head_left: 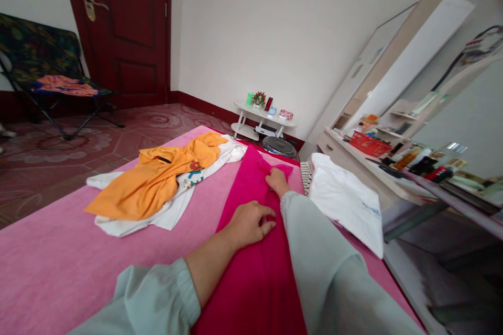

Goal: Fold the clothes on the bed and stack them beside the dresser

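Long, narrow magenta cloth point(255, 285) flat on soft pink bedspread point(35, 256), beneath both hands. Left hand point(253, 224) over its middle, half-open, fingers loosely curled, nothing gripped. Right hand point(277, 181) at far end, fingers bent; cannot tell if pinching.

dark red door point(137, 36), white wall point(275, 26), patterned floor point(157, 121)
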`<move>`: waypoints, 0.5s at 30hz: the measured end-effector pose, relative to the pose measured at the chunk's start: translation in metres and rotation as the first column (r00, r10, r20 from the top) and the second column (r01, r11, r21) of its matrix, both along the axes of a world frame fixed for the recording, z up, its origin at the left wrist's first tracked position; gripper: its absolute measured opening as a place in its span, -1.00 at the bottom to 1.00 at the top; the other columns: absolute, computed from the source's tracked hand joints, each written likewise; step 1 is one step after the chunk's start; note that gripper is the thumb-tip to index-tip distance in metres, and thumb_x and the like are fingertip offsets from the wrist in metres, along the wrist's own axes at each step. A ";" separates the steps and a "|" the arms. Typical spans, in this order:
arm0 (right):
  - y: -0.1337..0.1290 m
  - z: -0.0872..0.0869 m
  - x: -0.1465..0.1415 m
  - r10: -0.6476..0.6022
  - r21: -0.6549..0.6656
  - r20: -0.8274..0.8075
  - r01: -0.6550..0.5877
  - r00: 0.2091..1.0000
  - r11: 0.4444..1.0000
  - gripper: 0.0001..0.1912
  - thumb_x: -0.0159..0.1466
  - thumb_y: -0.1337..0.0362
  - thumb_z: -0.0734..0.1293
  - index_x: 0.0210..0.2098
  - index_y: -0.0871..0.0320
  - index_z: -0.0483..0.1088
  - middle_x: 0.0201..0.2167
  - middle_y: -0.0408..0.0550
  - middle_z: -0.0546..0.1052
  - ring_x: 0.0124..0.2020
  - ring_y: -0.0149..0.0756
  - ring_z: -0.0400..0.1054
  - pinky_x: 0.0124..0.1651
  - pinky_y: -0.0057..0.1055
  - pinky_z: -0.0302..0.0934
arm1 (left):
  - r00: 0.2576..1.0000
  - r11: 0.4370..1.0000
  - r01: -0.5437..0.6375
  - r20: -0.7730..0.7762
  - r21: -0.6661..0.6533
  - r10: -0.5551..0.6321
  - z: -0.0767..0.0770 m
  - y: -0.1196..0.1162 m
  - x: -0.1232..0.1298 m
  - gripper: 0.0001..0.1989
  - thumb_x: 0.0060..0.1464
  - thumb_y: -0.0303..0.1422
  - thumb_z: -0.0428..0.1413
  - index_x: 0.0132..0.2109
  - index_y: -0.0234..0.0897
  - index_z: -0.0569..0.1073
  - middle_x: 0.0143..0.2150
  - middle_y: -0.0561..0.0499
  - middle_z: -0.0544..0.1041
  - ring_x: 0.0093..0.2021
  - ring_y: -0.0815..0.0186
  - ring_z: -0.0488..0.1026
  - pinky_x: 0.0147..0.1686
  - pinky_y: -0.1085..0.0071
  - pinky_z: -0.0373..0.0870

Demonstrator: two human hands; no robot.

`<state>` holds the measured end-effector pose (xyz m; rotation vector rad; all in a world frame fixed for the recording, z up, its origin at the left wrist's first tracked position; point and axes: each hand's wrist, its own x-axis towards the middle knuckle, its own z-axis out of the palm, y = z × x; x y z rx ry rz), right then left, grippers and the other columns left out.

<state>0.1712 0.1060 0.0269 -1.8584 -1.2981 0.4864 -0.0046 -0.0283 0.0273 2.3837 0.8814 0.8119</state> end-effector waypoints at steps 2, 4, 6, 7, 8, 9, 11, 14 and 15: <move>-0.006 -0.004 0.006 -0.028 0.033 -0.103 0.031 0.994 0.999 -0.90 -0.01 0.33 0.35 -0.53 0.15 0.30 -0.62 -0.09 0.46 -0.41 -0.20 0.46 -0.38 -0.39 0.36 | 1.000 1.000 -0.002 0.003 -0.008 0.002 0.000 -0.001 0.000 -0.73 0.09 -0.26 0.08 -0.05 -0.09 0.52 -0.34 0.05 0.58 -0.29 0.27 0.44 -0.30 0.41 0.27; -0.013 -0.005 0.011 -0.052 0.086 -0.218 0.072 0.974 0.994 -0.88 0.03 0.30 0.31 -0.53 0.12 0.24 -0.70 -0.21 0.36 -0.60 -0.33 0.38 -0.55 -0.46 0.33 | 1.000 1.000 -0.006 0.006 -0.021 0.006 0.000 0.000 0.001 -0.68 0.07 -0.22 0.11 0.00 -0.06 0.50 -0.33 0.05 0.58 -0.27 0.26 0.45 -0.29 0.41 0.28; -0.018 0.000 0.014 -0.054 0.150 -0.320 0.107 0.946 0.983 -0.87 0.06 0.28 0.29 -0.51 0.11 0.20 -0.70 -0.26 0.33 -0.68 -0.41 0.32 -0.61 -0.50 0.31 | 1.000 0.999 -0.008 0.024 -0.036 0.009 -0.003 0.001 0.002 -0.62 0.03 -0.20 0.14 0.03 -0.04 0.48 -0.31 0.07 0.58 -0.27 0.27 0.46 -0.30 0.42 0.28; -0.019 0.004 0.015 -0.044 0.181 -0.361 0.117 0.931 0.977 -0.87 0.07 0.29 0.28 -0.51 0.10 0.19 -0.69 -0.27 0.33 -0.69 -0.44 0.31 -0.62 -0.52 0.31 | 0.999 0.999 -0.005 0.039 -0.049 0.007 -0.005 0.002 0.004 -0.61 0.01 -0.22 0.16 0.03 -0.03 0.47 -0.31 0.08 0.58 -0.29 0.28 0.46 -0.32 0.43 0.28; -0.019 0.010 0.015 -0.031 0.206 -0.395 0.122 0.918 0.971 -0.87 0.07 0.30 0.28 -0.50 0.10 0.18 -0.67 -0.27 0.34 -0.69 -0.45 0.30 -0.62 -0.53 0.31 | 0.998 0.998 0.004 0.057 -0.070 0.000 -0.008 0.003 0.005 -0.63 0.01 -0.26 0.15 0.02 -0.04 0.49 -0.32 0.08 0.58 -0.31 0.30 0.47 -0.34 0.44 0.28; -0.018 0.016 0.014 -0.015 0.229 -0.422 0.123 0.907 0.966 -0.87 0.06 0.31 0.28 -0.49 0.10 0.18 -0.66 -0.27 0.34 -0.68 -0.46 0.31 -0.61 -0.53 0.32 | 0.997 0.995 0.016 0.079 -0.097 -0.008 -0.011 0.005 0.007 -0.66 0.01 -0.31 0.14 -0.02 -0.07 0.51 -0.34 0.08 0.58 -0.34 0.32 0.46 -0.36 0.46 0.28; -0.013 0.029 0.012 0.016 0.263 -0.460 0.119 0.888 0.957 -0.86 0.06 0.34 0.28 -0.49 0.10 0.17 -0.65 -0.28 0.34 -0.67 -0.46 0.32 -0.59 -0.53 0.34 | 0.990 0.987 0.045 0.137 -0.151 -0.024 -0.016 0.007 0.010 -0.72 0.01 -0.40 0.08 -0.12 -0.15 0.56 -0.38 0.08 0.57 -0.40 0.37 0.45 -0.40 0.49 0.28; -0.004 0.040 0.003 0.079 0.292 -0.490 0.078 0.868 0.953 -0.86 0.07 0.36 0.28 -0.46 0.10 0.18 -0.62 -0.27 0.38 -0.61 -0.44 0.38 -0.50 -0.49 0.39 | 0.967 0.984 0.065 0.252 -0.167 -0.021 -0.018 0.008 0.012 -0.74 -0.03 -0.48 0.02 -0.25 -0.26 0.58 -0.41 0.05 0.54 -0.45 0.40 0.41 -0.43 0.53 0.28; -0.003 0.041 -0.001 0.108 0.294 -0.493 0.049 0.863 0.955 -0.87 0.07 0.36 0.29 -0.43 0.11 0.20 -0.58 -0.24 0.42 -0.56 -0.42 0.42 -0.44 -0.47 0.41 | 0.959 0.985 0.061 0.284 -0.159 -0.014 -0.018 0.008 0.012 -0.74 -0.05 -0.49 0.02 -0.26 -0.28 0.58 -0.41 0.04 0.53 -0.45 0.41 0.40 -0.43 0.53 0.28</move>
